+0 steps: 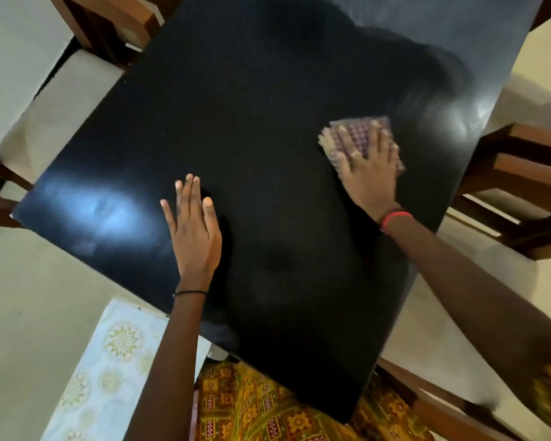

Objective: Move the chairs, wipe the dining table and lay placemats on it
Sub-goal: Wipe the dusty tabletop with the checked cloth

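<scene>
Both forearms are bare, no sleeves reaching the wrists. The left hand (193, 232) wears a thin black band at the wrist, the right hand (371, 173) a red one, and orange-yellow patterned fabric covers the lap.

**Open bench top, chairs crowding the edges**

You have the dark bench (252, 122) bare across nearly its whole top. Only your left hand (193, 232), flat near the near-left edge, and your right hand (371, 176), pressing the cloth (353, 136) near the right edge, stand in the way. Wooden chairs sit close by the far-left corner (109, 23) and right edge (519, 186).
</scene>
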